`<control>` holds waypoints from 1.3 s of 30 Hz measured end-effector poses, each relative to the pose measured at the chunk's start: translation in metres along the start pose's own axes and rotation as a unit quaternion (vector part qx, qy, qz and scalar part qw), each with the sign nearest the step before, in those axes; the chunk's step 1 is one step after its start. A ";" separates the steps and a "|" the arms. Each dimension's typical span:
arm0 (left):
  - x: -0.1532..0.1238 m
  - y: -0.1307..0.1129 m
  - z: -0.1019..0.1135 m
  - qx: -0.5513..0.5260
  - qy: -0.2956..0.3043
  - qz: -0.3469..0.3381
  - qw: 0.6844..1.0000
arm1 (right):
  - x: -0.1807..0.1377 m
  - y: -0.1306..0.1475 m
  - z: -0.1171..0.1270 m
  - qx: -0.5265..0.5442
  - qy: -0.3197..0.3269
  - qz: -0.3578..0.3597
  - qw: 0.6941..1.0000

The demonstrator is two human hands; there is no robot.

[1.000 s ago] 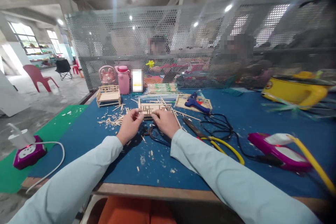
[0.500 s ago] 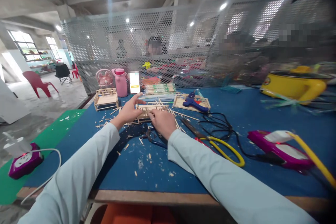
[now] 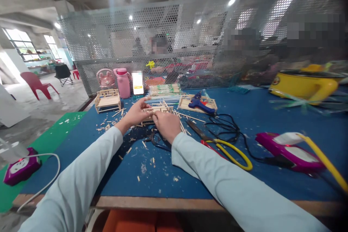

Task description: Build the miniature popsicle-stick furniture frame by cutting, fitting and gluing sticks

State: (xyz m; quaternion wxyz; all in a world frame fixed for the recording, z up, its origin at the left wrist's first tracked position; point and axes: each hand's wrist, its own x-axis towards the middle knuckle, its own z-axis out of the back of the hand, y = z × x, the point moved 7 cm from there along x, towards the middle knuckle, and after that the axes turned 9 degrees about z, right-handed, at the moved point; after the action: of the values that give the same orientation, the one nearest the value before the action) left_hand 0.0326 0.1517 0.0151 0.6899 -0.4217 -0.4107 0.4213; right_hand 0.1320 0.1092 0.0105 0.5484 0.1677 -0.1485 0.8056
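Note:
Both my hands are on a small wooden stick frame point(image 3: 160, 109) in the middle of the blue table. My left hand point(image 3: 136, 112) grips its left side, thumb in front and fingers reaching behind. Pinched at the front of the frame, my right hand point(image 3: 168, 125) hides part of it; any small stick between those fingertips is too small to make out. Pliers point(image 3: 159, 143) lie just below my right hand. A finished-looking miniature wooden bench point(image 3: 108, 100) stands to the left, and a blue glue gun point(image 3: 201, 104) rests on another stick frame point(image 3: 185, 103) to the right.
Scissors with yellow handles point(image 3: 236, 154) and a black cable point(image 3: 227, 130) lie right of my hands. Further right are a purple power strip point(image 3: 290, 152) and a yellow pot point(image 3: 299, 87). A pink flask point(image 3: 123, 83) and a lit phone point(image 3: 137, 82) stand behind. Wood scraps litter the table.
The view has shifted slightly, so most things sit a little further left and up. My hands keep nearly the same hold on the stick frame.

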 end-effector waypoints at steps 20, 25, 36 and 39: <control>0.001 0.003 0.000 -0.053 0.001 0.010 0.999 | 0.000 -0.001 -0.003 0.007 0.010 -0.009 1.000; 0.000 0.003 -0.002 -0.059 0.003 0.021 0.998 | -0.002 -0.005 0.003 0.019 -0.034 -0.020 0.999; 0.002 0.009 0.001 -0.066 -0.001 0.014 0.998 | 0.021 -0.011 0.025 0.117 -0.101 0.138 0.978; 0.002 0.009 0.003 -0.052 -0.011 0.013 0.999 | 0.029 -0.017 0.021 0.211 -0.078 0.120 0.967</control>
State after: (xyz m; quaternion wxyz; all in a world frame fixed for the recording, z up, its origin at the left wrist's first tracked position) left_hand 0.0287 0.1571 0.0081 0.6571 -0.4578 -0.4336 0.4132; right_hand 0.1398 0.1301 0.0426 0.3862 0.3228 -0.0364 0.8633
